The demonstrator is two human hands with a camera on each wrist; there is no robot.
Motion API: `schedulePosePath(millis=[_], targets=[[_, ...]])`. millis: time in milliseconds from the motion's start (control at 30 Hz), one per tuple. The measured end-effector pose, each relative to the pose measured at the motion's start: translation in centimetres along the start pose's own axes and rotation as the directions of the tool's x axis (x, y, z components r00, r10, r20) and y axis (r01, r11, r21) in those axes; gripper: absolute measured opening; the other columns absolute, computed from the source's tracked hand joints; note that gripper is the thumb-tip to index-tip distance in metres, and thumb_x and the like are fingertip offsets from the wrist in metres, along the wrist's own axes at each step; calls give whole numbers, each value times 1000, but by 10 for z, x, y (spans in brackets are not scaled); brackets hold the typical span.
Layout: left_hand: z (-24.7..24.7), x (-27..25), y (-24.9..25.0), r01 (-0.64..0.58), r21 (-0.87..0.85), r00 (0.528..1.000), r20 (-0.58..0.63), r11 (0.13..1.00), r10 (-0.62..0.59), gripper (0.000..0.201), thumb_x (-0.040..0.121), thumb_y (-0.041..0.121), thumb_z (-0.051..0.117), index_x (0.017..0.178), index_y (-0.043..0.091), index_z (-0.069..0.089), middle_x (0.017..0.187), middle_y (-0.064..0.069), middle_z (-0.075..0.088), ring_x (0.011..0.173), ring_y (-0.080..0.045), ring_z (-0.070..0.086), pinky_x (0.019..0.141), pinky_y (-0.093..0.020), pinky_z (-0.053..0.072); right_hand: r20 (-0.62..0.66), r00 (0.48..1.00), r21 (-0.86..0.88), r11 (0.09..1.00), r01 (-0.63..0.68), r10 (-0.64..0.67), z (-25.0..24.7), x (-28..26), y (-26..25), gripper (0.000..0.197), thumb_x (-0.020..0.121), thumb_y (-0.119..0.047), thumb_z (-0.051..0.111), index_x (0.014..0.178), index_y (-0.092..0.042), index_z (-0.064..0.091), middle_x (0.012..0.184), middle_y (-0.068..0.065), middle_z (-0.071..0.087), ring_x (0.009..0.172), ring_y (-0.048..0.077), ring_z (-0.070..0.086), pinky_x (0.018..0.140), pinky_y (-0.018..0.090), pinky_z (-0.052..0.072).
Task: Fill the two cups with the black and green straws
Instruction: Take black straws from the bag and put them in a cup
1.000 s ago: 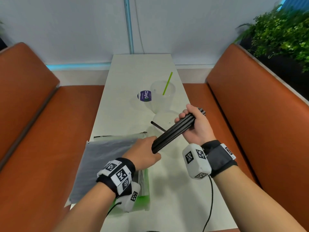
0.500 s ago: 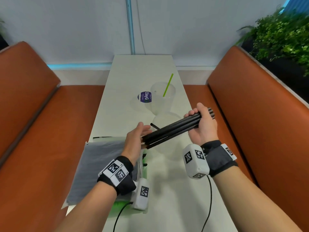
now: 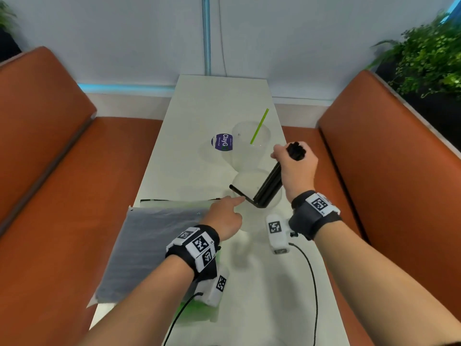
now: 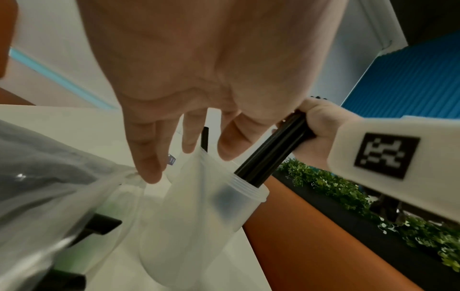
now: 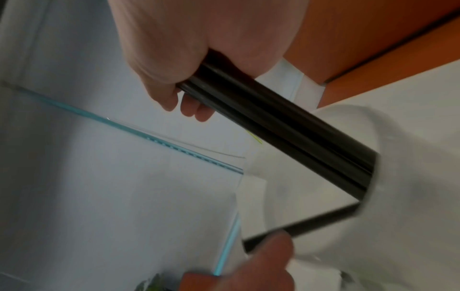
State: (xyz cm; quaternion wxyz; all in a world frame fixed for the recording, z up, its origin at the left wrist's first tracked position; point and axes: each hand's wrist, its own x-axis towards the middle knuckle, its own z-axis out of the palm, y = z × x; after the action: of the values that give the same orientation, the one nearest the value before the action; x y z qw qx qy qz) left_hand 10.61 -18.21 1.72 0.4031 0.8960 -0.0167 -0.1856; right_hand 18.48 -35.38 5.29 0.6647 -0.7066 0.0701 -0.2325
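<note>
My right hand grips the top of a bundle of black straws, which slants steeply down with its lower end inside the near clear cup. In that cup one more black straw leans to the left. The far clear cup holds a single green straw. My left hand hovers just left of the near cup with fingers extended and holds nothing. In the left wrist view its fingers hang over the cup beside the bundle.
A grey plastic bag lies on the white table at the left, with a green pack under my left wrist. A purple sticker sits beside the far cup. Orange benches flank the table.
The bundle lay nearly level between both hands. My left hand has let go, and my right hand has tipped the bundle steeply and lowered its end into the near cup.
</note>
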Motion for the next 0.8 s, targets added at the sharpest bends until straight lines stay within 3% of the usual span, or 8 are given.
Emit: schedulePosePath(millis=[100,233,333,467,567,667,733,800], targets=[[3,4,-1,13,42,999,49,999,-15,63,93,6,40,152,28,36,150,-2,40,141,-25,33,111,-31,32,54,996,-83,994,-65,70,6,-10,25,20,75,-25,77,72,-16,59,64,-10,59,59,7,53,59,21,47],[3,9,-3,33,23,997,74,999,-34,64,92,8,40,151,33,36,158,2,31,146,-23,27,114,-28,25,227,952,-260,955,-143,204,7,-23,49,16,77,-22,78,85,-13,67,82,-10,69,74,9,63,76,31,54],[0,12,-6,53,0,996,78,999,-53,64,91,8,41,148,38,39,159,4,31,144,-22,31,112,-28,31,388,897,-390,919,-49,213,7,-20,52,34,72,-23,82,102,-24,64,96,-11,66,89,6,62,80,24,51],[-3,13,-5,49,15,995,89,999,-51,65,90,7,41,148,38,39,157,0,33,132,-24,46,94,-26,44,628,744,-482,865,141,229,24,-18,50,57,70,-24,80,119,-39,54,106,-6,64,97,12,61,74,10,43],[-4,13,-4,52,30,994,97,998,-54,64,91,6,41,147,35,41,154,-3,38,111,-21,57,72,-20,43,701,668,-496,844,205,249,38,-20,52,51,74,-21,77,118,-39,59,102,-6,65,96,13,61,72,11,43],[-3,13,-6,61,16,992,105,998,-63,62,91,6,42,148,33,41,152,-4,40,102,-20,58,62,-17,38,747,611,-505,821,268,260,46,-18,53,39,76,-20,77,110,-32,64,92,-11,64,90,10,59,73,14,43],[-2,14,-7,66,7,991,113,998,-66,64,92,8,42,150,34,37,154,-4,38,90,-15,56,56,-14,37,749,614,-513,803,302,248,48,-16,53,28,77,-16,75,102,-26,65,90,-6,64,87,15,59,68,13,44],[1,14,-7,61,-17,991,123,998,-59,67,92,10,43,153,34,30,158,-5,32,86,-14,59,57,-16,41,706,682,-511,805,303,191,47,-13,52,20,81,-13,69,98,-20,64,88,-4,63,83,16,59,63,7,40]])
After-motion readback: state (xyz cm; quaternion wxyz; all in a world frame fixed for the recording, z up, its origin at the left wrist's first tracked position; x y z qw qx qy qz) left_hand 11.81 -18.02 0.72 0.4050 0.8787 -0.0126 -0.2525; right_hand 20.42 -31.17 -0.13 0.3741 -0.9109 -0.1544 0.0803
